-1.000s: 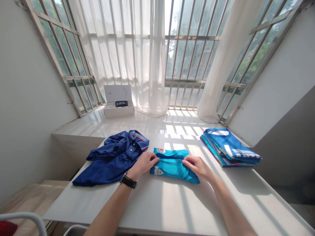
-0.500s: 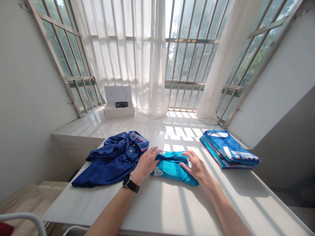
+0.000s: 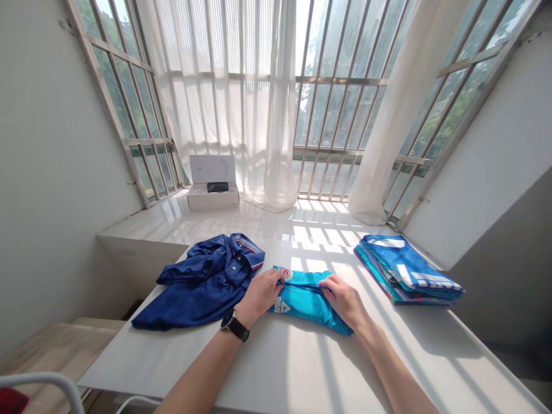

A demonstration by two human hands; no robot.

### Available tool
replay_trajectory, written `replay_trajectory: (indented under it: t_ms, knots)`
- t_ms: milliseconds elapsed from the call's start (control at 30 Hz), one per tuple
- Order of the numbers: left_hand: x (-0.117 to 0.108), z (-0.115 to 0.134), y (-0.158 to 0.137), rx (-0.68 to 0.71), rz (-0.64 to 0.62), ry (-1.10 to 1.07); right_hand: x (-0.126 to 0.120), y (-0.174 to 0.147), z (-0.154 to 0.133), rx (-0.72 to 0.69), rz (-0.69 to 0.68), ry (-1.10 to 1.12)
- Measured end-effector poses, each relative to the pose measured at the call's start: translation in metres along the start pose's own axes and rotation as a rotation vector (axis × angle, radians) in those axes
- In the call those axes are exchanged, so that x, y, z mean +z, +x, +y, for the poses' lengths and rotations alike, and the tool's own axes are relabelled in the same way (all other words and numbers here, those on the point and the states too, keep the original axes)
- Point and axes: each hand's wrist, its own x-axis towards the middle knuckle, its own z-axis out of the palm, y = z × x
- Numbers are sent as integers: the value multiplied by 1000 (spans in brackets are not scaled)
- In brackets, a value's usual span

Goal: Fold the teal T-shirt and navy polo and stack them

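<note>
A turquoise shirt (image 3: pixel 304 298), folded into a narrow bundle with white lettering, lies on the white table in front of me. My left hand (image 3: pixel 264 292), with a black watch (image 3: pixel 235 325) on its wrist, pinches the bundle near its left end. At the other end, my right hand (image 3: pixel 342 296) grips the fabric between thumb and fingers. Just left of my left hand spreads a navy polo shirt (image 3: pixel 202 287), loosely laid out with its striped collar toward the window. Fingertips of both hands are partly hidden by the knuckles.
To the right sits a stack of folded shirts (image 3: pixel 407 270), a blue one on top. An open white box (image 3: pixel 213 198) with a black object stands on the ledge by the barred window. A white metal rail (image 3: pixel 43 379) shows at the lower left.
Both hands have closed from loosely spread fingers onto the folded turquoise shirt. The whole view has shifted slightly, so everything sits a little lower and further right.
</note>
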Motion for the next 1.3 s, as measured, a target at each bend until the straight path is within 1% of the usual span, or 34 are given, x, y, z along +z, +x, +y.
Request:
replay_trajectory:
  t_ms: [100,167,233,333,400,600,833,1000,1133,1300]
  knots:
    - [1,-1,0,-22,-5,-8,-5,-1,-3,-42,56,40]
    - [3,-2,0,-24,-4,-22,-8,-1,-1,-50,62,56]
    - [5,-4,0,-26,3,-32,-8,-2,2,-51,17,73]
    - [8,-6,1,-37,25,-18,-6,-3,8,-49,-99,108]
    - [10,-7,1,-41,31,8,-4,-4,12,-36,-146,123]
    - [12,-6,1,-66,9,74,-1,-4,14,-4,-178,155]
    - [14,-6,2,-92,32,116,-4,-5,10,23,-206,195]
    - [14,-3,1,-72,62,114,-6,-6,5,42,-226,181]
    - [11,2,1,-59,77,154,-7,-5,1,59,-224,163]
    - [9,2,0,71,152,188,-8,-5,-2,72,-233,151]
